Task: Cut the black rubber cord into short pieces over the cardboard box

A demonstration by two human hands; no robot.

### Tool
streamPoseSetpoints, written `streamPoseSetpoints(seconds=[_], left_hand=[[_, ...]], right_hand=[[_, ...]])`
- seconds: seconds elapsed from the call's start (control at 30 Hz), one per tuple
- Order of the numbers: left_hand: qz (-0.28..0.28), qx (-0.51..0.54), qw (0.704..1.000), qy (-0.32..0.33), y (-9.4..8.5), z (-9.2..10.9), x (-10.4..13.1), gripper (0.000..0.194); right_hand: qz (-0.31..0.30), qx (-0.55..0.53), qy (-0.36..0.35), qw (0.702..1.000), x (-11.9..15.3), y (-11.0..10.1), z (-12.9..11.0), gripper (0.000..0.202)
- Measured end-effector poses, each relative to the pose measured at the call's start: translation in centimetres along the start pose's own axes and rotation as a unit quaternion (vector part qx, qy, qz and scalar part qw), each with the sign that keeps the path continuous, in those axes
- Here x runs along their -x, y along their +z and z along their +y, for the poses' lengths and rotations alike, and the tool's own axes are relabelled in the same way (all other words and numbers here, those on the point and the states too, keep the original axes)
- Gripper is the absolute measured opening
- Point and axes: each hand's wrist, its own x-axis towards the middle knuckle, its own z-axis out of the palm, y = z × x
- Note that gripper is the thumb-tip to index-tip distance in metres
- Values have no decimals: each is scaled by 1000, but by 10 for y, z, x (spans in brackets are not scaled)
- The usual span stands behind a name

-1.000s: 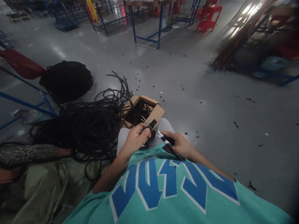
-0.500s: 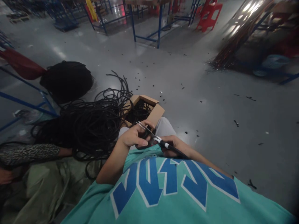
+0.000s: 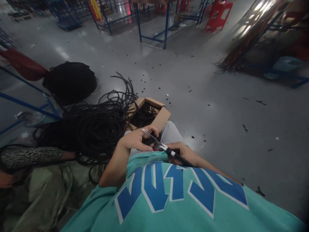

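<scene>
My right hand [image 3: 180,151] is closed around the black handle of a pair of pliers [image 3: 163,146] with white bands. Its slim metal prongs point up and left, across the fingers of my left hand [image 3: 140,138]. That hand is curled, thumb towards the prongs, around a small black piece [image 3: 148,140] whose shape is mostly hidden. Just beyond my hands an open cardboard box [image 3: 162,117] holds many small black pieces. A heap of black cable or tubing [image 3: 96,125] lies to the left of the box, some strands reaching over it.
Another person's leopard-print sleeve [image 3: 31,156] and hand are at the left. Behind the heap sits a round black bundle [image 3: 70,82] beside a blue metal frame [image 3: 26,104]. Black scraps dot the grey floor [image 3: 222,135]. Blue-legged tables [image 3: 166,29] and a red stool [image 3: 218,16] stand farther off.
My left hand has shifted slightly left, its fingers still curled. The pliers' prongs have tipped a little lower. The view has moved slightly; the box and heap stay as they were.
</scene>
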Motion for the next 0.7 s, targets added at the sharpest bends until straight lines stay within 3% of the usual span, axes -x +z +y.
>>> streamPoseSetpoints(seconds=[0.23,0.33,0.47,0.57,0.7], left_hand=[[22,-85,996,19,-11,19,3,36],[49,-51,997,-10,-15,22,8,36],[130,9,991,-37,-19,15,5,36],[217,25,975,-33,-32,4,-13,33],[306,0,951,-35,-76,-9,-62,33]], right_hand=[[2,-25,29,999,4,-1,11,36],[16,-22,24,999,5,-3,12,38],[90,33,14,995,4,-10,5,36],[129,49,28,990,6,-18,6,40],[163,18,48,985,10,-25,20,49]])
